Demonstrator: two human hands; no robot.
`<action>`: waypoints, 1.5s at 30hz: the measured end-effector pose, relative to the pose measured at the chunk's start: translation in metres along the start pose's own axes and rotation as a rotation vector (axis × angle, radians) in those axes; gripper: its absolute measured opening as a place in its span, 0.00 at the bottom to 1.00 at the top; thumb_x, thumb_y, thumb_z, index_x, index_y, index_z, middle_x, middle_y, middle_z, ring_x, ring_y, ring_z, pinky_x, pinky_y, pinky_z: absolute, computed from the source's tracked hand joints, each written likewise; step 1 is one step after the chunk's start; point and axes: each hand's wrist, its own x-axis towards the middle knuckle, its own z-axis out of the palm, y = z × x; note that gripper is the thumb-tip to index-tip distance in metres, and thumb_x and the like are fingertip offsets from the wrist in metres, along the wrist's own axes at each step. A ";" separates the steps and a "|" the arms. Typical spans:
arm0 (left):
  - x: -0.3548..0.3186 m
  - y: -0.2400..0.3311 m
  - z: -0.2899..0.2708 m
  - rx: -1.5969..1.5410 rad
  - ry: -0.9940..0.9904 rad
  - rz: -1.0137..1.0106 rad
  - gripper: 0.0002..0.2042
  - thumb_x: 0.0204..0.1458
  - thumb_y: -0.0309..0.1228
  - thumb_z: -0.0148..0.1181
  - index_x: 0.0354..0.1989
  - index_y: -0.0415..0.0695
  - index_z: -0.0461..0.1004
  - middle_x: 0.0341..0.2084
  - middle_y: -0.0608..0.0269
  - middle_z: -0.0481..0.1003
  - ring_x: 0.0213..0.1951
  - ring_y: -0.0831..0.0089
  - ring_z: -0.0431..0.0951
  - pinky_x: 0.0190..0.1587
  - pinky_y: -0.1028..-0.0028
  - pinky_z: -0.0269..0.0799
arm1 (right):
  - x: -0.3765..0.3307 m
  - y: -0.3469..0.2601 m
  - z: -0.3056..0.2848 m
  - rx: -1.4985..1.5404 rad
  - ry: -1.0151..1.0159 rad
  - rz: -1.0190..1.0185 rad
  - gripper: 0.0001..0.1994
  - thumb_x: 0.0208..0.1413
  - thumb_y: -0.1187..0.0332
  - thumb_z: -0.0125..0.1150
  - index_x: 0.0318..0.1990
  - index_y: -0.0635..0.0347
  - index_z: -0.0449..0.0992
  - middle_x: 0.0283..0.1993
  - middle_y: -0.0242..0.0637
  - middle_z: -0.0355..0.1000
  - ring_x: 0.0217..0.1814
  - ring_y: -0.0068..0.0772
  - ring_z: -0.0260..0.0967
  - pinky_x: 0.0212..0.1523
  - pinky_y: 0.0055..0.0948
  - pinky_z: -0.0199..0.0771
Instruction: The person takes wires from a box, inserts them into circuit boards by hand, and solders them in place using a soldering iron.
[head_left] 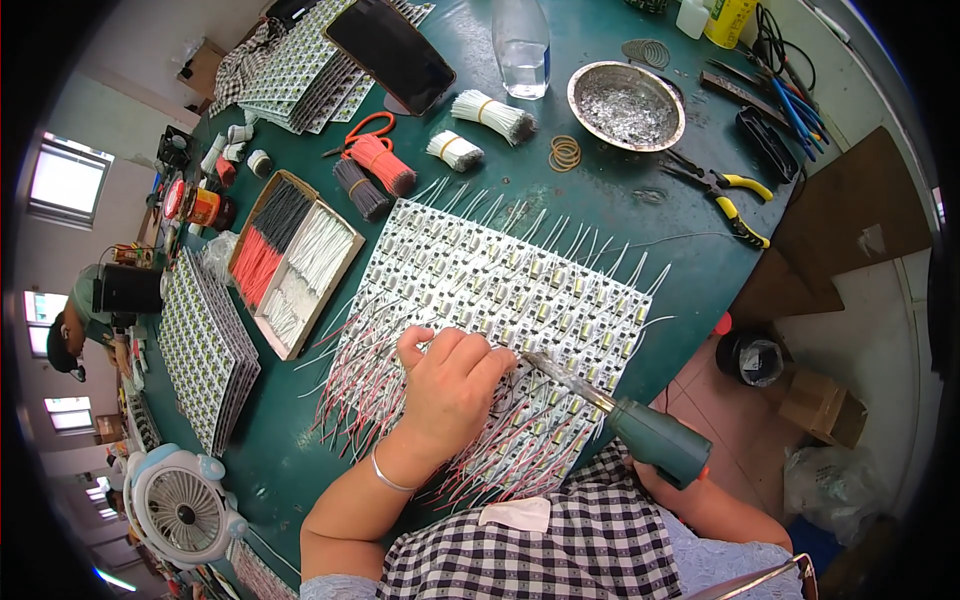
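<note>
The green counter [285,432] spreads around you, and the panel of small circuit boards [570,290] lies on it under your left grip [455,375]. That grip's fingers are bunched close; whether they pinch anything, I cannot tell. Your right grip [655,482] is closed round the soldering iron [655,435], its tip just beside your left fingers. Red and white wires [345,405] trail from many rows, so this panel looks well along. The tray [335,286] beyond your left grip holds plenty more; whether the stack of panels [205,345] left of it is finished is unclear.
</note>
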 end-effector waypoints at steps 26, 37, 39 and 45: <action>0.001 -0.011 -0.004 -0.095 -0.012 0.101 0.08 0.39 0.26 0.56 0.30 0.51 0.74 0.29 0.71 0.71 0.37 0.74 0.71 0.45 0.68 0.57 | -0.001 -0.004 -0.004 0.026 0.041 -0.063 0.15 0.41 0.81 0.60 0.41 0.64 0.75 0.38 0.41 0.74 0.40 0.40 0.73 0.39 0.29 0.73; -0.002 -0.013 -0.002 -0.204 -0.027 0.131 0.09 0.41 0.27 0.55 0.33 0.48 0.74 0.28 0.68 0.70 0.33 0.70 0.70 0.40 0.69 0.63 | 0.001 -0.007 -0.003 0.049 0.032 -0.008 0.15 0.40 0.80 0.61 0.41 0.66 0.74 0.39 0.43 0.74 0.38 0.40 0.74 0.38 0.29 0.74; -0.005 -0.011 0.000 -0.241 -0.013 0.096 0.10 0.40 0.24 0.55 0.33 0.46 0.74 0.28 0.66 0.70 0.32 0.68 0.70 0.39 0.69 0.64 | 0.001 -0.010 -0.005 0.036 0.025 -0.028 0.15 0.41 0.80 0.60 0.41 0.66 0.74 0.39 0.43 0.73 0.38 0.40 0.74 0.39 0.29 0.74; -0.006 -0.013 -0.001 -0.368 0.140 -0.122 0.11 0.43 0.19 0.56 0.37 0.43 0.72 0.28 0.60 0.70 0.30 0.61 0.71 0.32 0.67 0.68 | -0.004 -0.001 -0.003 0.070 0.081 -0.028 0.13 0.44 0.79 0.60 0.41 0.65 0.74 0.39 0.42 0.73 0.37 0.40 0.74 0.38 0.30 0.73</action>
